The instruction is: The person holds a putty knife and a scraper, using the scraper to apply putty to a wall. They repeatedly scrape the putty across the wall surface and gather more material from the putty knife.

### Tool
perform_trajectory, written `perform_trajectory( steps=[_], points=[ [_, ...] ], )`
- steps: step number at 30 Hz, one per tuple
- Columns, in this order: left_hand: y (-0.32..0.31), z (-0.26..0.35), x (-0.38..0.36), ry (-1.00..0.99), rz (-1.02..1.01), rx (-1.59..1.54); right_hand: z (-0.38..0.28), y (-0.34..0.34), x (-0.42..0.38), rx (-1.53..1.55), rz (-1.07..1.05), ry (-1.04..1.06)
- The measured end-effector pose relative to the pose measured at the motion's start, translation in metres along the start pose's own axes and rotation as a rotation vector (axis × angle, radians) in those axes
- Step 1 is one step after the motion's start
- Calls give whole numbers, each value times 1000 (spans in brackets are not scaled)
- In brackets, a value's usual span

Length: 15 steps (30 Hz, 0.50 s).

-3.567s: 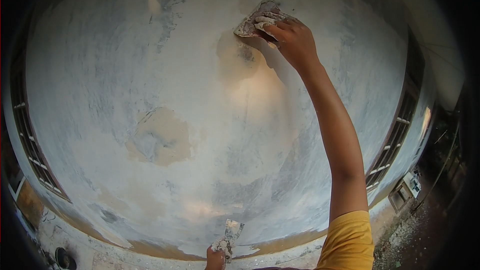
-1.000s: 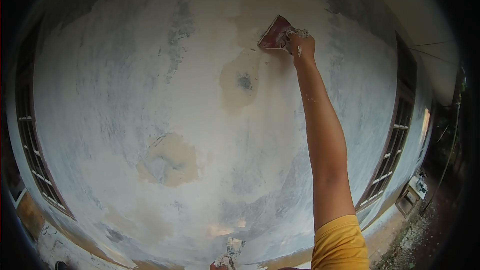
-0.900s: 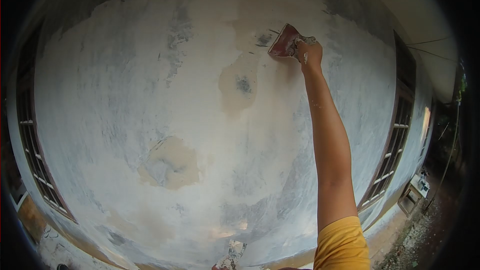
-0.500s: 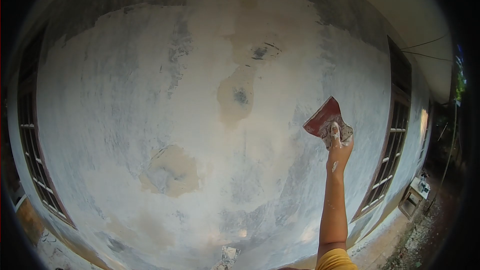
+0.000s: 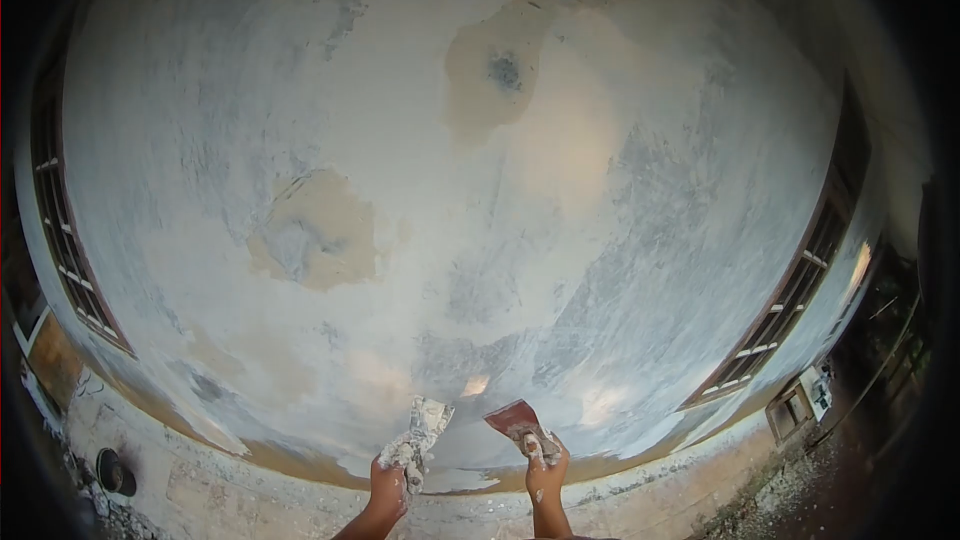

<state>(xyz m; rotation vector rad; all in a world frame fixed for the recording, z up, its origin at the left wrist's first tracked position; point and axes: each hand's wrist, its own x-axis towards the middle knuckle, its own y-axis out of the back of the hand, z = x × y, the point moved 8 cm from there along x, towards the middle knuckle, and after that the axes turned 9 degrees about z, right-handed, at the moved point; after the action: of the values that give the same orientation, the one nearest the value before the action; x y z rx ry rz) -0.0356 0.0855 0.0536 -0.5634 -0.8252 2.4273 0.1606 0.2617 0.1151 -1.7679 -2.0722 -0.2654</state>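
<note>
Low in view, my left hand [image 5: 388,485] is closed around a putty-smeared filling knife [image 5: 432,417], its pale blade pointing up. To its right, my right hand [image 5: 545,475] grips a red putty knife [image 5: 513,418], its broad blade tilted up and to the left. Whitish putty coats both handles and my fingers. A small space separates the two blades. Behind them stands a wall [image 5: 600,270] with patchy white and grey filler. Beige damp-looking patches [image 5: 350,225] mark the wall at left and upper middle.
Barred windows flank the wall, one at the left [image 5: 75,260] and one at the right [image 5: 790,310]. A dark bucket [image 5: 116,472] lies on the ground at lower left. A small wooden stand [image 5: 790,413] is at lower right. A concrete ledge [image 5: 260,510] runs along the wall's foot.
My right hand has come down from the wall with the red putty knife, beside my left hand. The view has tilted downward, bringing more of my left hand into sight.
</note>
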Motion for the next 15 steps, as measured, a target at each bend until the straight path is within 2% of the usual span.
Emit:
perform_trajectory(
  steps=[3, 6, 8, 9, 11, 12, 14, 15],
  points=[
    [2, -4, 6, -8, 5, -14, -2, -6, 1, -57, -72, -19],
    [9, -16, 4, 40, 38, -22, -1, -7, -7, -84, -2, -94],
    [8, -21, 3, 46, 40, -33, 8, -16, -9, -169, -152, 4],
    [8, -25, 3, 68, 66, -37, 11, -17, -10, -189, -167, -20],
    [14, -30, 3, 68, 154, -36, -7, -36, -20, -348, -339, 330],
    [21, -36, 4, 85, 176, -36, -2, -40, -21, -359, -354, 309],
    [27, -44, 9, 36, 92, -88, -3, -55, -31, -306, -451, 451],
    [30, -46, 10, 31, 140, -69, -4, -60, -33, -315, -464, 432]
  ],
)
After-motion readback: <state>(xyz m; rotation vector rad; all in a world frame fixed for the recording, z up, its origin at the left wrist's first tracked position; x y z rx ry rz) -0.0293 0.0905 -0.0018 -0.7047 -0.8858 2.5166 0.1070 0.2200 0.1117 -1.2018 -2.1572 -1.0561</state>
